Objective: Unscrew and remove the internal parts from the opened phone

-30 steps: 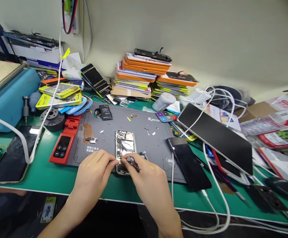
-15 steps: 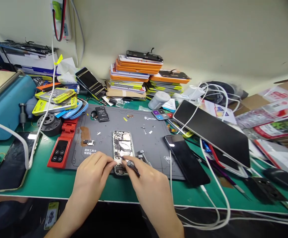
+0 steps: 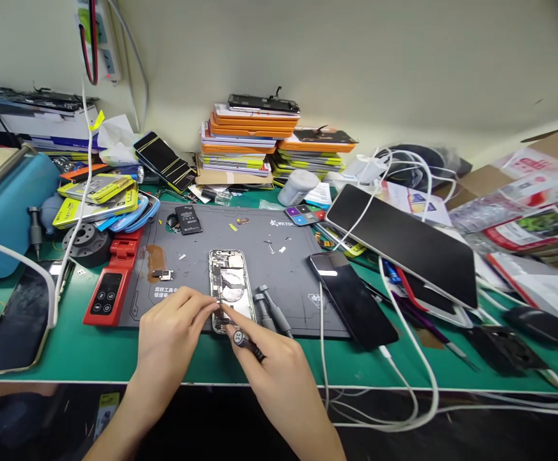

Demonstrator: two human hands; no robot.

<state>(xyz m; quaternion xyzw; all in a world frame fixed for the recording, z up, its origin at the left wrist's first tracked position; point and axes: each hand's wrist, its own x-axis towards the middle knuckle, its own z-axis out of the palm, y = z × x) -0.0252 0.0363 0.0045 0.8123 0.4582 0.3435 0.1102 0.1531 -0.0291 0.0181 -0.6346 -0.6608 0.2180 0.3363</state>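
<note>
An opened phone (image 3: 234, 286), its boards and inner parts exposed, lies upright in my view on a grey work mat (image 3: 197, 256). My left hand (image 3: 176, 326) is closed in a pinch at the phone's lower left side; what its fingertips grip, if anything, is hidden. The fingertips of my right hand (image 3: 264, 349) meet it over the lower part of the phone. A dark screwdriver (image 3: 247, 346) is tucked in my right hand, cap end showing. Two more grey screwdrivers (image 3: 274, 312) lie just right of the phone.
A phone battery (image 3: 189, 219) and small loose parts lie on the mat. At its left edge stands a red device (image 3: 106, 298). To the right are a black phone (image 3: 353, 307), a large tablet (image 3: 404, 246) and tangled white cables (image 3: 435, 378). Stacked boxes (image 3: 253, 131) stand behind.
My fingertips have shifted towards the phone's left side, uncovering its middle and the screwdrivers at its right. The whole view has moved slightly, so most things sit further left.
</note>
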